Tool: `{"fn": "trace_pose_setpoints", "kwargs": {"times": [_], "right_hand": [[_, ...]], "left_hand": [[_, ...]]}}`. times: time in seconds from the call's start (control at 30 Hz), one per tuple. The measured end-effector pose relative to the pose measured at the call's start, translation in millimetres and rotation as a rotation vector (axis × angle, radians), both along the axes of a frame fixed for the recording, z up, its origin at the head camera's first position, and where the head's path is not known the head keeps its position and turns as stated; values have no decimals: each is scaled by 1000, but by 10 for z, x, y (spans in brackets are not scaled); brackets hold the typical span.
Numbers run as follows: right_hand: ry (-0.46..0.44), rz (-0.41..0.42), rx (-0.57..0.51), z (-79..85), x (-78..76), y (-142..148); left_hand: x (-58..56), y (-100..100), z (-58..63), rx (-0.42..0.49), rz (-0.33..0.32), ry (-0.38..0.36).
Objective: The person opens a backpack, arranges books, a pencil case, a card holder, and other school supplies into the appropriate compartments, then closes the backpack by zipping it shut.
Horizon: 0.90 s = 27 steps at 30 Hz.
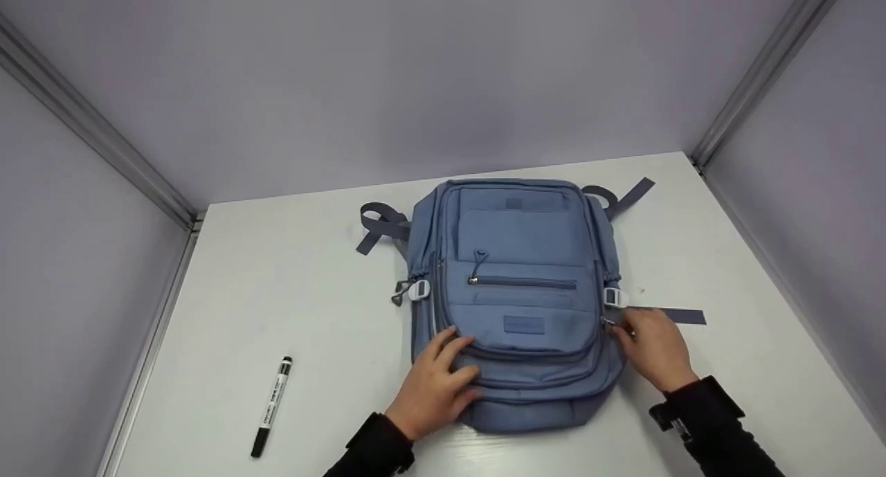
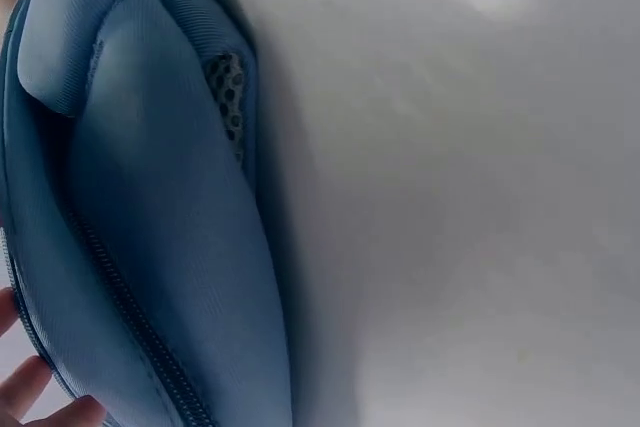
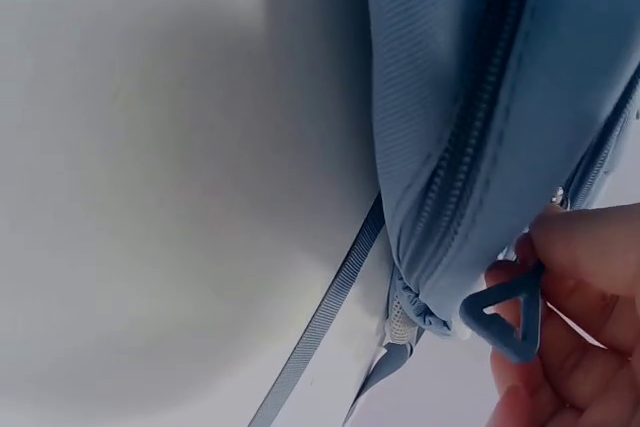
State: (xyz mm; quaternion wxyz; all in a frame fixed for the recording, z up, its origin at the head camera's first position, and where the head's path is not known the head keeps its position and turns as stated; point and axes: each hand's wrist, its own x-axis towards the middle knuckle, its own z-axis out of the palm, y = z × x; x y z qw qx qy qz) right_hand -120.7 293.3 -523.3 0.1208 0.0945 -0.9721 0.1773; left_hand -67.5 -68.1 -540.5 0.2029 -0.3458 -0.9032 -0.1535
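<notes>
A blue backpack (image 1: 526, 235) lies front side up on the white table. My right hand (image 1: 654, 345) is at its right edge and pinches a zipper pull (image 3: 528, 332); the pull's triangular end sticks out from between thumb and fingers in the right wrist view. Spread over the backpack's lower left front is my left hand (image 1: 432, 383), its fingers touching the fabric near the curved zipper. In the left wrist view only the fingertips (image 2: 25, 387) show, beside a zipper seam (image 2: 130, 307). The front pocket's short zipper (image 1: 526, 282) has its own pull at the left end.
A black-and-white marker (image 1: 273, 404) lies on the table (image 1: 332, 311) to the left. Loose straps stick out at the backpack's sides, one strap (image 1: 685, 316) beyond the right hand. White buckles (image 1: 419, 290) sit on both sides. Pale panels (image 1: 443, 75) wall in the table.
</notes>
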Motion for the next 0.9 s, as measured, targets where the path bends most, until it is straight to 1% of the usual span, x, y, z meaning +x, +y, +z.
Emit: {"fn": "trace_pose_setpoints", "kwargs": {"times": [0.07,0.13,0.27,0.33,0.43,0.53,0.63,0.77,0.9], "right_hand": [[-14,-1,4,17,21,-5],[-17,3,9,28,43,-17],[5,17,30,42,97,-53],[13,21,39,50,141,-76],[-5,15,38,63,228,-120],[-53,0,26,76,340,-168],[-119,-19,8,104,470,-221],[-217,-46,-19,174,632,-317],[-302,-60,-70,242,774,-455]], "left_hand": [[12,-17,-3,-23,-7,-20],[17,-22,-12,-56,-3,-21],[10,3,-33,-98,17,27],[2,23,-40,-97,28,57],[-15,49,-43,-85,35,86],[-25,60,-45,-72,34,98],[-26,60,-55,-65,29,104],[-27,66,-71,-55,30,117],[-33,80,-76,-47,35,122]]}}
